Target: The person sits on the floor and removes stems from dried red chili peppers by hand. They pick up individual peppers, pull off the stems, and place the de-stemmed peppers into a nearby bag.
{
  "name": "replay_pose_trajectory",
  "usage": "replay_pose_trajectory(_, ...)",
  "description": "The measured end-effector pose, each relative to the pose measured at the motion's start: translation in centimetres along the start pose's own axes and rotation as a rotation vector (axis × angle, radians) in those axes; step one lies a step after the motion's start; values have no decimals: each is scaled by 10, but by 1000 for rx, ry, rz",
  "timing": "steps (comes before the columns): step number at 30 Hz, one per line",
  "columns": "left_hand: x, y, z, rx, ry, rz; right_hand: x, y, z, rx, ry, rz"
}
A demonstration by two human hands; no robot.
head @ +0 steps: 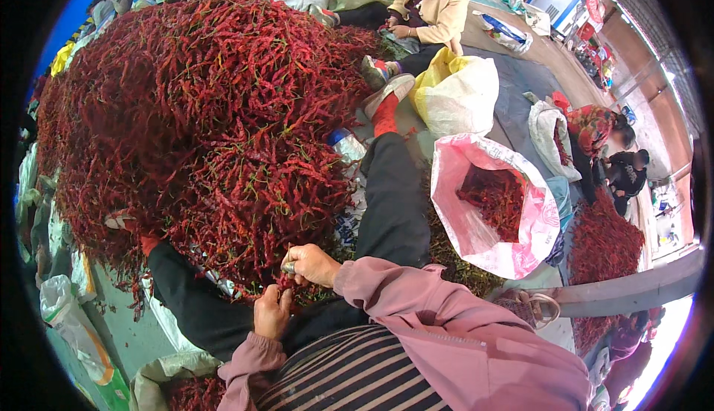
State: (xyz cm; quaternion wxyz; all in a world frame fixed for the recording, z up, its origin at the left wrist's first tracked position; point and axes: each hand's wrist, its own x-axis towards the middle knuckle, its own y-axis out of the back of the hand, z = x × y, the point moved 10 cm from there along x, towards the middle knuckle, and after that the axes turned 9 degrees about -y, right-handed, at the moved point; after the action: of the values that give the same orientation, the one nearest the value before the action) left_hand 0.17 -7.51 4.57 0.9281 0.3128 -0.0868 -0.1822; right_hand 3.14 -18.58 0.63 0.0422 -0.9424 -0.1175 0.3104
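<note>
My left hand [272, 311] is closed with thumb and fingers pinched together on red chillies [285, 284], at the near edge of a big heap of red chillies [240, 132]. My right hand [312, 266] is just beyond it, fingers curled in, almost touching the left. From its fingertips a thin pale piece [289, 249] sticks up, perhaps a stem; its exact kind is too small to tell. A band of metallic look [289, 267] is on one of its fingers. The heap lies between my spread legs, with green stems among the pods.
To my right stands an opened pink-and-white woven sack [493, 263] with chillies inside. Beyond it is a yellow-and-white sack [463, 98]. A sack of chillies [162, 372] is by my left side. A co-worker [440, 15] sits across the heap; other people [594, 126] sit farther right.
</note>
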Motion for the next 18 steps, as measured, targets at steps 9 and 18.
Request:
replay_pose_trajectory(9,-6,21,10,-46,-83,50,-25,60,-48,-1560,174,372)
replay_pose_trajectory(18,-13,16,-63,-899,510,390,-39,46,-1,-475,33,-10)
